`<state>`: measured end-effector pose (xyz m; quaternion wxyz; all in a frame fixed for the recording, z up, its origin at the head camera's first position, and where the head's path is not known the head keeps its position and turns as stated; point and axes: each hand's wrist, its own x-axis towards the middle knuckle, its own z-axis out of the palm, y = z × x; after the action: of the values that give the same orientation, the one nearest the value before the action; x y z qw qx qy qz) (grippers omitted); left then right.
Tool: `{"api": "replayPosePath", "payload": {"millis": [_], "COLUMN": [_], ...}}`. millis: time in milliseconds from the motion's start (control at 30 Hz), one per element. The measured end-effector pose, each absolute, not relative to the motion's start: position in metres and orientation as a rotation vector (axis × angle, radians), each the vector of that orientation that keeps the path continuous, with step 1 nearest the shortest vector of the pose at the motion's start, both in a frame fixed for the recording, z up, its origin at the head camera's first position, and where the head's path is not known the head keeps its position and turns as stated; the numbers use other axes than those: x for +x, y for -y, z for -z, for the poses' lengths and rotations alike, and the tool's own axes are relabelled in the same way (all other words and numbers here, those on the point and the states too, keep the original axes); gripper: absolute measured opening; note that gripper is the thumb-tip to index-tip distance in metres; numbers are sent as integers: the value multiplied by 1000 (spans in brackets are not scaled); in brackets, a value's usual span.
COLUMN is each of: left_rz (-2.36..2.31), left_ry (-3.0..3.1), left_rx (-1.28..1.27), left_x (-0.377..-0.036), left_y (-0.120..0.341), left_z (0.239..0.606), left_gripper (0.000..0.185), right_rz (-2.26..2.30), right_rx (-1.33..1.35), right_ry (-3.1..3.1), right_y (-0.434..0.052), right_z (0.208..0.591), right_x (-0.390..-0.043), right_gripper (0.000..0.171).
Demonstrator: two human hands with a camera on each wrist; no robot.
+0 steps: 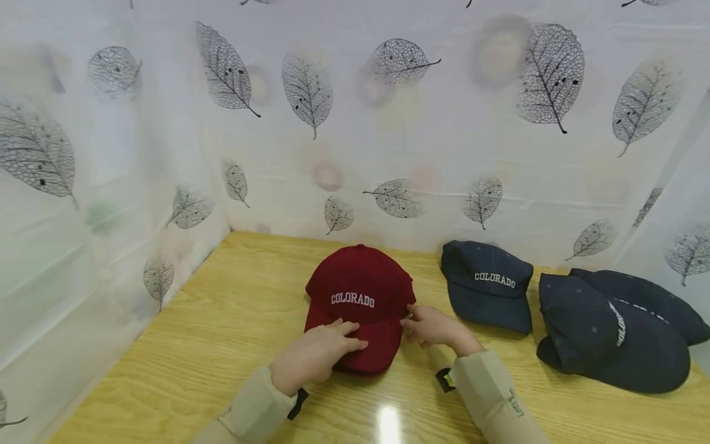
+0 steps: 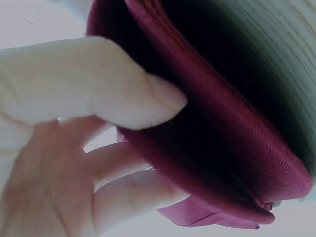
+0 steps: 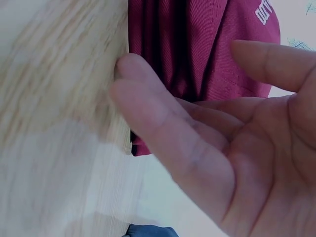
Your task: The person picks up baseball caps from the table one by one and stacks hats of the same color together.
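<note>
You are working on the red cap [image 1: 360, 302], which is sitting crown-up on the wooden table [image 1: 222, 345], directly ahead of both your hands. Your left hand [image 1: 313, 356] is lying over the near left part of the brim [image 1: 370, 348], and the left wrist view shows your thumb [image 2: 123, 98] on top and your fingers [image 2: 133, 192] curled beneath the brim's edge, so that hand is pinching the brim. Your right hand [image 1: 435, 327] is touching the cap's right side where brim meets crown; its fingers are reaching loosely against the fabric, and in the right wrist view I cannot tell whether they are actually closing on it.

To do this well, you are best keeping both grips level, so the brim is not twisting, and holding the stiff brim edge rather than the soft crown, which would crumple.

The cap's long axis is running from the back of the crown to the brim tip, straight toward you. The brim is pointing at your body and the COLORADO lettering [image 1: 352, 300] is facing you.

To the right of your right hand, two navy caps [image 1: 488, 287] [image 1: 612, 336] are lying well apart from the red one.
</note>
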<state>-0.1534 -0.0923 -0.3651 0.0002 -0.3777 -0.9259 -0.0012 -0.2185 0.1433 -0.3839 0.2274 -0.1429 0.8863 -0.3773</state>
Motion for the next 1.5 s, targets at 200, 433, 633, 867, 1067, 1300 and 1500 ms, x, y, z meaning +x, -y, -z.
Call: {"api": "replayPosePath", "payload": {"millis": [200, 433, 633, 867, 1067, 1300, 1500], "left_rz": [167, 681, 974, 1055, 1166, 1281, 1229], "left_ry": [2944, 2972, 3061, 3071, 3069, 3079, 3097], "left_rx": [-1231, -949, -515, -572, -556, -416, -366], "left_x": [-157, -182, -200, -206, -205, -205, -205], "left_y": [101, 129, 147, 148, 148, 149, 147], "left_z": [364, 368, 383, 389, 388, 390, 392], "left_gripper": [53, 30, 32, 25, 29, 35, 36], "right_rz": [1082, 1095, 1131, 1101, 1070, 1069, 1109], "right_rx": [-398, -390, -361, -416, -463, -476, -553], "right_ry": [-2410, -2402, -2387, -2392, -2392, -2376, -2304], "right_y": [-142, -144, -143, -143, -141, -140, -142], "right_z": [383, 384, 384, 384, 386, 387, 388], "right_x": [-218, -217, -216, -217, -217, -217, -219], "right_gripper": [60, 64, 52, 33, 31, 36, 41]}}
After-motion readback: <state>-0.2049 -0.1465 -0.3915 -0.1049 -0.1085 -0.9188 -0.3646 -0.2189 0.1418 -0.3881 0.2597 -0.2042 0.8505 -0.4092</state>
